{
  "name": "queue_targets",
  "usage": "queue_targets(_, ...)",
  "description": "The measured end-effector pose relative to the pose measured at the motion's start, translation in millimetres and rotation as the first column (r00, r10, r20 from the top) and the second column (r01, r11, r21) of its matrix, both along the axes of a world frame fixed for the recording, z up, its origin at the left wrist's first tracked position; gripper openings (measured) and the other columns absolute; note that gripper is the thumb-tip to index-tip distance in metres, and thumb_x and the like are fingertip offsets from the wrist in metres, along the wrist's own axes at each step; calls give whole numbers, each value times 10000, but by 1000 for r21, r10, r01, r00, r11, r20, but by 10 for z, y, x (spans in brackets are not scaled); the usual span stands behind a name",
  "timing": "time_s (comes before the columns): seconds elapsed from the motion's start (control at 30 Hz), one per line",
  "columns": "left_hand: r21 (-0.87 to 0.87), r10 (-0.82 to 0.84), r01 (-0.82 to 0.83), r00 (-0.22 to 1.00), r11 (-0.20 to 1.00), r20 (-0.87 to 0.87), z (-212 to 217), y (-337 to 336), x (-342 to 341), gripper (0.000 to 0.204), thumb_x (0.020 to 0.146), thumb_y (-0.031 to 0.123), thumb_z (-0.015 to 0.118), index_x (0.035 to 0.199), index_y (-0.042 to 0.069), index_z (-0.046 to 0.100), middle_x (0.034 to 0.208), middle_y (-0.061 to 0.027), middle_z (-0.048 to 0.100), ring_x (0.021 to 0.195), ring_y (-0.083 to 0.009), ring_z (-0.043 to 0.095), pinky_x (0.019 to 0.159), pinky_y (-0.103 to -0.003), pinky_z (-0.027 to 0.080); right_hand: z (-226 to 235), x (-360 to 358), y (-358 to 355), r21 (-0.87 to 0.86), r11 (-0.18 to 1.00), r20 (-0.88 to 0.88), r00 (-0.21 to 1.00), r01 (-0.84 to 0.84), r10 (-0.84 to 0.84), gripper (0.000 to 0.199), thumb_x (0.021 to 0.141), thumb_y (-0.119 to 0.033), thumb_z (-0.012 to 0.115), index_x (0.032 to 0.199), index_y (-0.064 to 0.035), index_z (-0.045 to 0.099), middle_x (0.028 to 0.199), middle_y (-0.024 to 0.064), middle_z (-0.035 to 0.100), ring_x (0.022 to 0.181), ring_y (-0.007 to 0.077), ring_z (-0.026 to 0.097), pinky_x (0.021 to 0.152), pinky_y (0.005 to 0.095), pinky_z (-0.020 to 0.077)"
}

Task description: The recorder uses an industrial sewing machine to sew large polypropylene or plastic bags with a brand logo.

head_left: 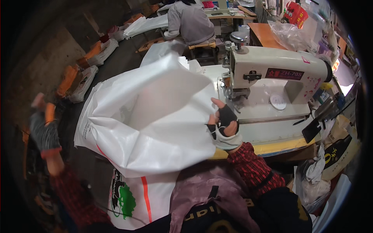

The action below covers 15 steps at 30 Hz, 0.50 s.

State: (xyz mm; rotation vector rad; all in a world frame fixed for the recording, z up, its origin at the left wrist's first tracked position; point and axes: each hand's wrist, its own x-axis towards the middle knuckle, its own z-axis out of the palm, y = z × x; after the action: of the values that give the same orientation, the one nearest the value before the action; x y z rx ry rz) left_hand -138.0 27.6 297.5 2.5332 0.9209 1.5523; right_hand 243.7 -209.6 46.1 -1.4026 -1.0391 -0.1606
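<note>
A large white woven plastic bag (155, 151) billows across the middle, its mouth gaping and its sheet creased. My left hand (44, 132), in a grey fingerless glove with an orange cover on one finger, is raised off to the bag's left. Its fingers are apart and it holds nothing. At the bag's right edge is my right hand (226, 128), in a black and white fingerless glove. One finger stretches out while the others bend loosely; I see no bag material pinched between them. Over my lap hangs a printed bag part (130, 198) with a green tree and red stripe.
A white industrial sewing machine (268, 70) stands on the table (268, 134) at right. Beyond it a person in grey (190, 23) sits at another table. Bundled bags (83, 83) lie along the left floor. Plastic bags and clutter (318, 174) crowd the right side.
</note>
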Motion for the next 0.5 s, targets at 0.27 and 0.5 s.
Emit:
queue_targets(0.27, -409, -755, 678, 654, 611, -45, -1592, -385, 2147, 453, 865, 385, 499, 1107, 4, 527, 1013, -175, 585, 923, -270, 565, 793, -364, 458, 172, -367, -385, 27, 987, 228, 963, -156, 145, 551, 905, -383, 379, 1123, 100, 528, 602, 49, 553, 491, 142, 470, 476, 277, 391)
queue_targets(0.5, -912, 81, -22, 997, 410, 13, -792, -257, 2600, 245, 800, 269, 596, 817, 27, 563, 513, -74, 484, 368, -194, 427, 414, -319, 400, -495, -3, -964, -226, 954, 251, 958, 198, -140, 522, 628, -34, 627, 1140, 21, 539, 631, 69, 539, 549, 188, 521, 509, 293, 413)
